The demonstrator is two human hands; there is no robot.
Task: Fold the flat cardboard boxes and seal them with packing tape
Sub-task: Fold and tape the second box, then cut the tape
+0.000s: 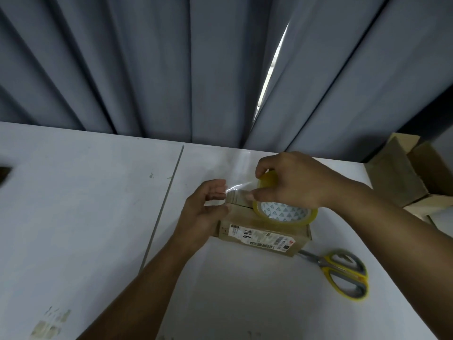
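- Plainly, the small cardboard box (264, 235) sits closed on the desk (85, 204). Its labelled side faces the person and its long axis runs left to right across the view.
- On top of the box, toward its right end, the tape roll (285, 215) stands tilted with its printed core turned up to the camera. The right hand (294, 182) grips the roll's upper rim, fingers curled round it.
- A clear tape strip (239, 186) stretches leftward from the roll, above the box's top and along that axis. The left hand (206, 212), at the box's left end, pinches its free end.
- The box looks light and fairly stiff, so it is likely to slide under a pull; pressing down on its top should steady it.
- The strip is thin and sticky and will curl unless kept taut by its end.
- Scissors (343, 273) lie just right of the box, blades toward it.
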